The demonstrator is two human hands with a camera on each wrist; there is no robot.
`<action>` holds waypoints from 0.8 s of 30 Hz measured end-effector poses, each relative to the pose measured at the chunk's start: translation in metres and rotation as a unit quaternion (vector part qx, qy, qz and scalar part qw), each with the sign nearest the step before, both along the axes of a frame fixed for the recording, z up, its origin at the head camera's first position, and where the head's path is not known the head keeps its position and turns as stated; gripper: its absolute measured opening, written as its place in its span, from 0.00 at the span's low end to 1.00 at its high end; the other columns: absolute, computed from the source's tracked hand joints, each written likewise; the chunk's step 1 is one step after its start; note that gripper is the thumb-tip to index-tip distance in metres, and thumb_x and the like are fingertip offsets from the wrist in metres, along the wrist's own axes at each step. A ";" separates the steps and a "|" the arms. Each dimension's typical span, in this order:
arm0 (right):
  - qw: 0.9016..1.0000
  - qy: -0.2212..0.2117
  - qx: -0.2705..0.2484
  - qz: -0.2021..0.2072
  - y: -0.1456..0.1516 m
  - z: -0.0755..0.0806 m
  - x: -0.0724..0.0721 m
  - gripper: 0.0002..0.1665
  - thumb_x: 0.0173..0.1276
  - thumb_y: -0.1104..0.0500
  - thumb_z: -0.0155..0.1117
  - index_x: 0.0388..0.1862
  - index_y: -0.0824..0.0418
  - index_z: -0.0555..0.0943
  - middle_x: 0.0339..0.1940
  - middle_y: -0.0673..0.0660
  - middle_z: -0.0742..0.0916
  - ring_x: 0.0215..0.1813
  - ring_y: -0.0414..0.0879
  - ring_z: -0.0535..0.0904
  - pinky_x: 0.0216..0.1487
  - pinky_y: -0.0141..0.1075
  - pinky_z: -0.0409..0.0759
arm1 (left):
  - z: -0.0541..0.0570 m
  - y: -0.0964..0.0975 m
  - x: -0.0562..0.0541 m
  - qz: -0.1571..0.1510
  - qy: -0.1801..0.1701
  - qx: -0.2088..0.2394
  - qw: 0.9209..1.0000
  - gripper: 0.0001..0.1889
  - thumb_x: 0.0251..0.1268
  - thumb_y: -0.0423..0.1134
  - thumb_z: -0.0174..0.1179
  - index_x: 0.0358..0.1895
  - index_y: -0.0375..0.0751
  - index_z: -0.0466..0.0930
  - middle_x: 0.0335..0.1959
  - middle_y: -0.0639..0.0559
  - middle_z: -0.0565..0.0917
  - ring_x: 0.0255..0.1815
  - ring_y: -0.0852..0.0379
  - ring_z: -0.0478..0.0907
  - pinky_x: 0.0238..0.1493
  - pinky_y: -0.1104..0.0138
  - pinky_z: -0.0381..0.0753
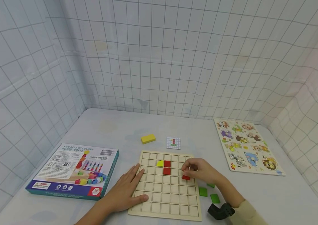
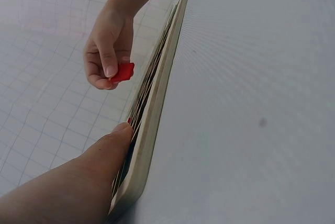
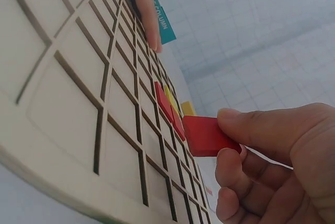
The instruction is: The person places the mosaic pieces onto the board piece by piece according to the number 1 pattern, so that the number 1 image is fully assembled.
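My right hand [image 1: 199, 170] pinches a red square tile [image 3: 209, 136] between thumb and fingers, held above the right side of a wooden grid board [image 1: 156, 197]. My left hand [image 1: 125, 189] lies flat along the board's left edge, its thumb across the lower left cells. Two red tiles [image 1: 167, 171] sit in the board, one below the other. Beside the upper one lies a yellow piece [image 1: 160, 163] with a rounded corner. In the left wrist view, the right hand [image 2: 110, 48] and its tile are apart from the board.
Several green tiles [image 1: 203, 192] lie right of the board. Behind it are a yellow block [image 1: 148, 139] and a small pattern card [image 1: 173, 143]. A bead-set box [image 1: 71, 170] stands left, an animal puzzle board [image 1: 249, 147] right. A black device [image 1: 221, 211] is on the right wrist.
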State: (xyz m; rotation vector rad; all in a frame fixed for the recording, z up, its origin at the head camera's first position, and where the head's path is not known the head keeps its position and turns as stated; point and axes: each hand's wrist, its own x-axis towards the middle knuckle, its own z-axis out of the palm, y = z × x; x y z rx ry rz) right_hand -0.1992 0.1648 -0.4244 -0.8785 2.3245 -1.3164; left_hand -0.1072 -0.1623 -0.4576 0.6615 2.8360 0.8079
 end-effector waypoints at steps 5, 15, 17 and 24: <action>1.000 -0.003 -0.004 -0.001 -0.009 -0.001 -0.001 0.05 0.69 0.63 0.64 0.41 0.64 0.83 0.30 0.50 0.81 0.26 0.39 0.72 0.29 0.30 0.71 | -0.002 0.000 -0.001 -0.001 0.009 -0.002 1.000 0.49 0.64 0.69 0.52 0.77 0.36 0.52 0.79 0.39 0.45 0.78 0.39 0.41 0.68 0.39 0.51; 1.000 0.014 0.006 0.009 -0.022 0.000 -0.001 0.04 0.68 0.63 0.66 0.40 0.62 0.83 0.31 0.49 0.81 0.26 0.39 0.72 0.29 0.30 0.71 | -0.004 0.000 -0.001 -0.005 0.013 -0.002 1.000 0.49 0.65 0.68 0.52 0.77 0.36 0.52 0.79 0.38 0.45 0.78 0.39 0.42 0.68 0.39 0.51; 0.999 0.025 -0.001 0.020 -0.025 0.001 -0.001 0.04 0.68 0.63 0.65 0.40 0.63 0.83 0.30 0.49 0.81 0.25 0.38 0.72 0.28 0.30 0.71 | -0.003 -0.001 -0.001 -0.005 0.013 -0.003 1.000 0.49 0.65 0.68 0.52 0.77 0.36 0.52 0.79 0.38 0.45 0.78 0.38 0.42 0.68 0.39 0.51; 0.999 0.040 -0.004 0.025 -0.039 -0.001 0.000 0.03 0.68 0.63 0.65 0.39 0.61 0.83 0.30 0.47 0.81 0.24 0.37 0.70 0.27 0.29 0.70 | -0.003 0.000 -0.001 -0.004 0.012 -0.005 1.000 0.48 0.65 0.68 0.51 0.77 0.36 0.52 0.79 0.38 0.45 0.78 0.38 0.42 0.68 0.39 0.51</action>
